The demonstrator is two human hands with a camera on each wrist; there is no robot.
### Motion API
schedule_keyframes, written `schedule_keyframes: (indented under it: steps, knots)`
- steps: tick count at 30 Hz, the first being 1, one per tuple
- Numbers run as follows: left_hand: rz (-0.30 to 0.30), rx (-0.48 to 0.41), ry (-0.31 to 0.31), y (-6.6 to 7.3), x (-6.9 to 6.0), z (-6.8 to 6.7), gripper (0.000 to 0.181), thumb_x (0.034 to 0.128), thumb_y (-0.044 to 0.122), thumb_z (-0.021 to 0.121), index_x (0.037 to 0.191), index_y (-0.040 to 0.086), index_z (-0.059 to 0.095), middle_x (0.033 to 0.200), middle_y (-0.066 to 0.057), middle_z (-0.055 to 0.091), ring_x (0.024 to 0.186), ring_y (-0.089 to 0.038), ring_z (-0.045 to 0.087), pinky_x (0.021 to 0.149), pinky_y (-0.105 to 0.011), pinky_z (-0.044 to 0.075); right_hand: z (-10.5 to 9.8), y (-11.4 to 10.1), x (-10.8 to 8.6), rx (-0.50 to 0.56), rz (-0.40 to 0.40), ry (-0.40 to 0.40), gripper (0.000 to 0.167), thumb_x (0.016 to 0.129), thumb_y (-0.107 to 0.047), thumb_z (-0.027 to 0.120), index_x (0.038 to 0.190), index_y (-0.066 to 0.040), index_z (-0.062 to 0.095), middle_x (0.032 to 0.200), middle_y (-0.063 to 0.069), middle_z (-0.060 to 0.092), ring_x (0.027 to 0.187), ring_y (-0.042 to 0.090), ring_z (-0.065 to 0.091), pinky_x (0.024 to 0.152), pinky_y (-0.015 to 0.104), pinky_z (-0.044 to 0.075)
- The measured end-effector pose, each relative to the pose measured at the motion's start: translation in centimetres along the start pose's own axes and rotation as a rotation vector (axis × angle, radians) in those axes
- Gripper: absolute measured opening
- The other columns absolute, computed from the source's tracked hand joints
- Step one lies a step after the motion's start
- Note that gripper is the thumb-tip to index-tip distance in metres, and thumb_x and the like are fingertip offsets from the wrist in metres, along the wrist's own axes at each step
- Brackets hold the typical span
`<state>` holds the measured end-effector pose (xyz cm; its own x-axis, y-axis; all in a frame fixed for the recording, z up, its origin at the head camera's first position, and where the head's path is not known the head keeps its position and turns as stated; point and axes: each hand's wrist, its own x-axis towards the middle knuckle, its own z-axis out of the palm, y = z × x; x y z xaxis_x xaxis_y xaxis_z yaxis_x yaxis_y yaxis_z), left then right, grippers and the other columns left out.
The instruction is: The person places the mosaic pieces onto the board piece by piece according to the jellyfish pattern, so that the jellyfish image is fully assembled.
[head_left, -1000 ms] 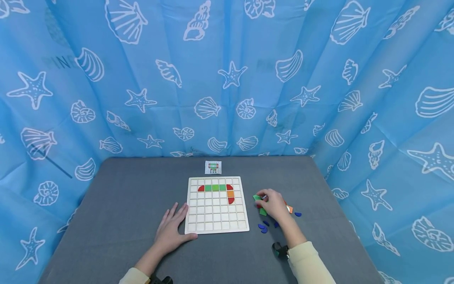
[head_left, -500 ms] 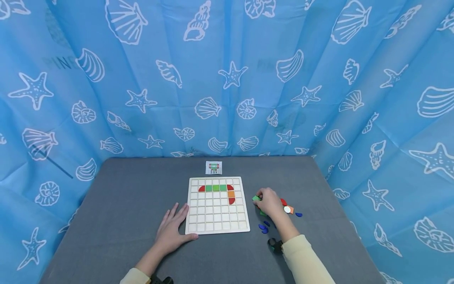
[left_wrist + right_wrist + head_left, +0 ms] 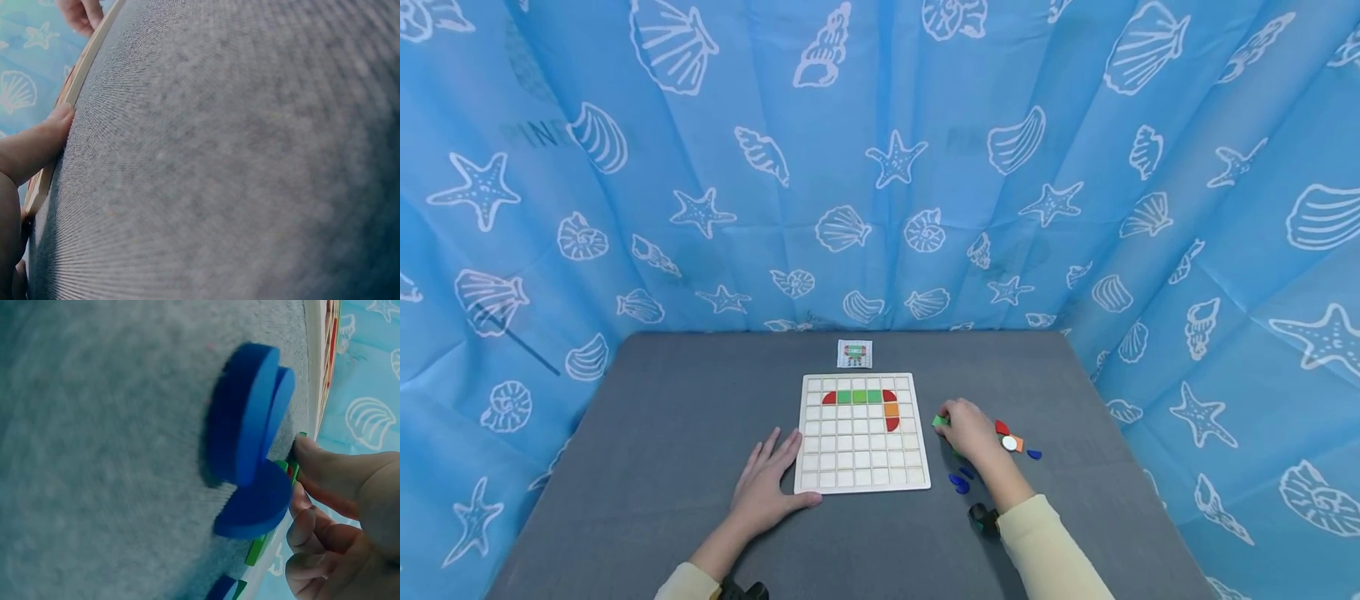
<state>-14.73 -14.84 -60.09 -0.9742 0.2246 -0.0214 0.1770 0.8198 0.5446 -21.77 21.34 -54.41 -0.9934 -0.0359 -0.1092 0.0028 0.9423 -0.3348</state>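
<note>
A grey table (image 3: pixel 685 417) is being flanked and backed by a blue curtain (image 3: pixel 880 200), on which white printed seashells (image 3: pixel 842 227), starfish (image 3: pixel 897 159) and, at upper left, faint lettering (image 3: pixel 542 133) are being displayed.

soft even light, wrist views partly blurred

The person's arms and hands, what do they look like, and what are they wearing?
The left sleeve and right sleeve are plain pale yellow. A small black gadget sits by the left wrist, another by the right. The left hand and right hand wear no gloves.
</note>
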Motion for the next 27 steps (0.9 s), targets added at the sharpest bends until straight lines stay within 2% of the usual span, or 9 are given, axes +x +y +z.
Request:
schedule_keyframes:
  steps: [3,6,11,16,21,25,27]
  knots:
    - [-0.001,0.007,0.004,0.0,0.3,0.0,0.119,0.0671,0.082,0.070,0.160,0.020,0.030,0.165,0.002,0.030,0.157,-0.031,0.013,0.125,-0.057,0.012,-0.3,-0.3,0.0,-0.022,-0.011,0.009,0.022,0.091,-0.022,0.077,0.107,-0.009,0.072,0.096,0.005,0.064,0.087,0.021,0.062,0.073,0.041,0.055]
    - [-0.002,0.019,0.000,0.1,0.4,0.0,0.119,0.0670,0.083,0.070,0.160,0.020,0.029,0.165,0.001,0.030,0.157,-0.031,0.013,0.125,-0.057,0.013,-0.5,-0.7,-0.2,0.009,-0.036,0.036,0.020,0.092,-0.019,0.076,0.109,-0.009,0.072,0.099,0.006,0.064,0.088,0.021,0.062,0.076,0.042,0.055]
    - [-0.005,0.014,-0.018,0.1,0.2,-0.2,0.121,0.0664,0.083,0.070,0.160,0.019,0.029,0.165,0.000,0.030,0.157,-0.032,0.012,0.125,-0.057,0.012,-0.9,-2.1,-0.7,0.077,-0.120,0.077,0.022,0.093,-0.019,0.075,0.113,-0.010,0.073,0.107,0.005,0.065,0.094,0.021,0.064,0.080,0.043,0.056]
    - [-0.007,0.011,-0.017,0.0,0.0,-0.3,0.120,0.0673,0.082,0.069,0.160,0.019,0.029,0.165,0.000,0.030,0.157,-0.032,0.013,0.125,-0.057,0.012,-1.4,-3.6,-0.9,0.096,-0.217,0.097,0.024,0.092,-0.020,0.075,0.114,-0.012,0.073,0.110,0.004,0.066,0.098,0.021,0.066,0.081,0.041,0.057]
    - [0.000,0.019,-0.003,0.0,0.1,-0.3,0.119,0.0674,0.083,0.069,0.160,0.019,0.029,0.165,-0.001,0.031,0.157,-0.033,0.014,0.125,-0.057,0.013,-1.3,-4.8,-0.8,0.076,-0.253,0.075,0.023,0.092,-0.021,0.076,0.113,-0.013,0.074,0.110,0.003,0.067,0.093,0.017,0.063,0.079,0.038,0.056]
    - [0.000,0.017,-0.006,0.1,0.0,-0.2,0.119,0.0676,0.083,0.068,0.160,0.019,0.029,0.165,-0.001,0.030,0.157,-0.032,0.014,0.125,-0.057,0.013,-1.0,-5.5,-0.7,0.083,-0.272,0.037,0.024,0.092,-0.021,0.075,0.115,-0.013,0.073,0.112,0.003,0.067,0.098,0.019,0.064,0.081,0.039,0.056]
    - [0.001,0.017,-0.005,0.0,0.0,-0.2,0.119,0.0677,0.083,0.069,0.160,0.019,0.029,0.165,-0.001,0.030,0.157,-0.032,0.013,0.125,-0.057,0.012,-0.8,-5.8,-0.7,0.078,-0.307,0.033,0.023,0.092,-0.020,0.075,0.114,-0.013,0.073,0.111,0.003,0.067,0.101,0.021,0.066,0.082,0.041,0.057]
